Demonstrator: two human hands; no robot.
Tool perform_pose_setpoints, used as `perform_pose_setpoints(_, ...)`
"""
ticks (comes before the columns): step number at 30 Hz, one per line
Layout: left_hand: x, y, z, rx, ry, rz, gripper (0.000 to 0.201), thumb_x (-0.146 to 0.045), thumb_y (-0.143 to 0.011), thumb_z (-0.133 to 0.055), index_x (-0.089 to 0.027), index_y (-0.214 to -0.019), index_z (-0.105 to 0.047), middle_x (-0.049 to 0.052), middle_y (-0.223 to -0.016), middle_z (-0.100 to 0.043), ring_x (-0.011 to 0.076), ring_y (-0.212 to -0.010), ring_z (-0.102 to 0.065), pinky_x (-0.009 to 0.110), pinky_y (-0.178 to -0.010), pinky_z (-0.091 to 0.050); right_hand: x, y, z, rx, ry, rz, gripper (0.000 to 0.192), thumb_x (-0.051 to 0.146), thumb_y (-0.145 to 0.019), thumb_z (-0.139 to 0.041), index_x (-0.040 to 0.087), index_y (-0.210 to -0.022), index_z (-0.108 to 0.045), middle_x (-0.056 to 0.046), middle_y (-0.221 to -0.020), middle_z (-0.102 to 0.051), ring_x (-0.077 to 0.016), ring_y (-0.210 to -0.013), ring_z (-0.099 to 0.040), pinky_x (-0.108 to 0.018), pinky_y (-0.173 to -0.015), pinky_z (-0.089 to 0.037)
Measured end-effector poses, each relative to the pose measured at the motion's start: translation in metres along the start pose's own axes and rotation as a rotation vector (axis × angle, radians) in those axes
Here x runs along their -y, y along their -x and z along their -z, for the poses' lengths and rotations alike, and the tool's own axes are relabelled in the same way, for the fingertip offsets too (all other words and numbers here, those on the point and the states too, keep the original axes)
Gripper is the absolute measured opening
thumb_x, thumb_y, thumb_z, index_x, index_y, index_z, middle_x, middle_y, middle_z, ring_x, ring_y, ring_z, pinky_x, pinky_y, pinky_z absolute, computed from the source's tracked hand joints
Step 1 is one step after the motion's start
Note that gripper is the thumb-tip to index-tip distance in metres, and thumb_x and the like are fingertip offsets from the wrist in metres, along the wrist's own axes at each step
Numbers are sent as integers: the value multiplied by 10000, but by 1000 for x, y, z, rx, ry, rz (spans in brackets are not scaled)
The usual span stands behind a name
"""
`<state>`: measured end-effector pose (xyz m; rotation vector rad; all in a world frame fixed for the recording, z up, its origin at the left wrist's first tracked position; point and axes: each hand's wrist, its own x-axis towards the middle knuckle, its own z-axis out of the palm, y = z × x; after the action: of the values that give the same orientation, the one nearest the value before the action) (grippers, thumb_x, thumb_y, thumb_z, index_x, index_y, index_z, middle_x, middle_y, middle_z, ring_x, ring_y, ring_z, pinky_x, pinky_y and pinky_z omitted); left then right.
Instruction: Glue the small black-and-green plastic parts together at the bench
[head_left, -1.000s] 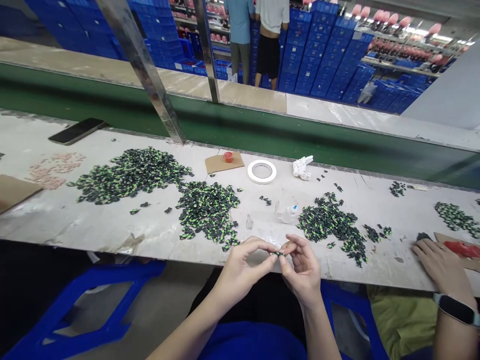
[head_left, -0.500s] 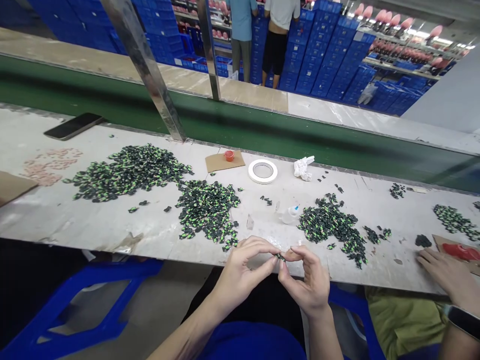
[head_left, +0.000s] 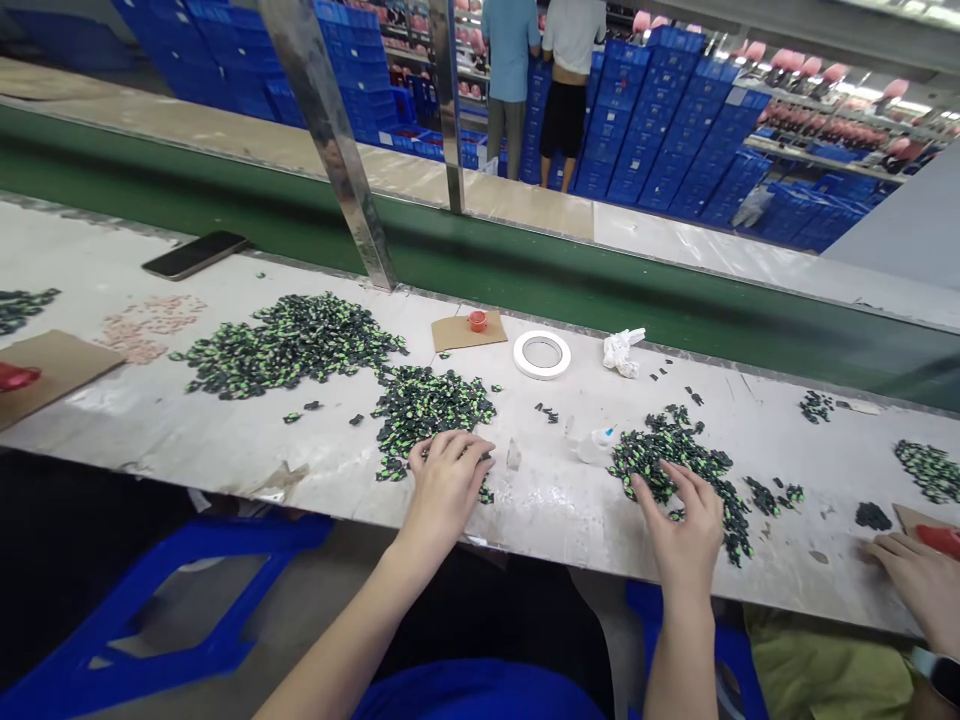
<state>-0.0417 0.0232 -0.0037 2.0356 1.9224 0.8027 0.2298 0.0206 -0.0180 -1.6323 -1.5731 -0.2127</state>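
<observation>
**Both hands down on the piles of small parts**

Fingers of the left hand [head_left: 448,478] lie curled, palm down, on the near edge of the middle heap of small black-and-green plastic pieces [head_left: 435,405]; their tips are buried among the pieces, so whether they pinch one cannot be told. Fingers of the right hand [head_left: 679,525] are spread and loose, resting on the near side of the right-hand heap of the same black-and-green pieces [head_left: 675,455], grasping nothing that shows.

Between the two sets of fingers the worn, scratched pale worktop [head_left: 555,500] is bare except for a small clear glue bottle with a blue tip [head_left: 595,443] lying on its side and a scrap of clear film [head_left: 514,455], hard to make out. Beyond the fingers sit a flat white ring of tape [head_left: 541,354], a crumpled white cloth [head_left: 622,351] and a square of brown cardboard [head_left: 459,333] bearing a small red cap [head_left: 477,320]. Far out past the left fingers spreads a larger, looser heap of black-and-green pieces [head_left: 292,345], then a thin scatter of pale pink bits [head_left: 150,325] and a dark, glossy phone [head_left: 195,255].

At the right edge another person's hand [head_left: 919,580] is cut off by the frame, its fingertips by a cardboard corner.
</observation>
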Motion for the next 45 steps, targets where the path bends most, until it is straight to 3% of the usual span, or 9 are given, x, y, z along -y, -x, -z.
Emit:
perform_pose_setpoints(5, 2, -12, -6, 73, -180, -24, 105, -154, -815, -626, -221, -780, -698, 78, -849, -709, 296, -977, -531, 506, -909, -294, 8, 5, -38, 160, -3, -71, 656, 726, -723, -567, 161, -1045, -659, -166, -1023, -648, -341, -1025, -441, -505, -875, -385)
perform_pose_setpoints(10, 5, -15, -14, 76, -174, -59, 273, -98, -879, -475, -213, -748, -686, 92, -826, -697, 281, -968, -518, 487, -905, -288, 21, 1, -59, 196, -47, -113, 583, 718, -763, -516, 181, -956, -635, -167, -1010, -647, -358, -1054, -406, -548, -911, -332)
perform_pose_setpoints(15, -6, -15, -18, 214, 66, -78, 225, -142, -900, -484, -234, -829, -676, 34, -837, -719, 224, -898, -564, 423, -871, -324, 27, -4, -58, 284, -305, -174, 420, 591, -783, -578, 208, -954, -559, -133, -1030, -646, -326, -1131, -476, -489, -930, -401)
perform_pose_setpoints(20, -19, -6, -30, 238, 147, -18, 171, -168, -881, -547, -229, -818, -693, 36, -917, -716, 230, -974, -573, 419, -893, -320, 37, -1, -36, 487, -633, -417, 352, 474, -707, -708, 220, -838, -502, -51, -841, -669, -214, -766, -627, -348, -725, -494)
perform_pose_setpoints(25, -13, -4, -33, 239, 199, -20, 211, -129, -851, -573, -261, -971, -686, 33, -1039, -720, 231, -1053, -582, 428, -920, -308, 38, 7, -23, 359, -902, -505, 292, 454, -670, -724, 194, -749, -618, 11, -644, -580, -144, -571, -510, -256, -532, -401)
perform_pose_setpoints(29, -11, -6, -33, 297, 244, -17, 271, -84, -792, -626, -262, -991, -675, 16, -1012, -747, 243, -1108, -584, 455, -962, -278, 36, 16, -30, 164, -1068, -739, 335, 483, -596, -760, 181, -680, -642, -12, -647, -607, -159, -598, -540, -280, -573, -427)
perform_pose_setpoints(33, -16, -4, -35, 239, 266, -3, 204, -113, -812, -613, -266, -929, -675, 2, -868, -770, 233, -1029, -630, 470, -980, -267, 37, 22, -38, 171, -984, -812, 358, 489, -584, -776, 170, -640, -624, -12, -621, -606, -156, -592, -535, -278, -576, -429)
perform_pose_setpoints(38, -20, 2, -38, 141, 271, 43, 137, -128, -813, -632, -250, -860, -677, 14, -868, -776, 208, -879, -687, 466, -997, -267, 44, 20, -37, 243, -777, -739, 413, 568, -670, -684, 172, -620, -579, 14, -544, -542, -138, -521, -474, -258, -509, -395)
perform_pose_setpoints(45, -23, 1, -35, 148, 259, 103, 131, -130, -796, -658, -258, -816, -680, -9, -841, -778, 206, -867, -704, 450, -977, -275, 53, 16, -33, 315, -647, -650, 405, 563, -713, -632, 173, -623, -567, 11, -553, -543, -141, -536, -466, -255, -520, -376)
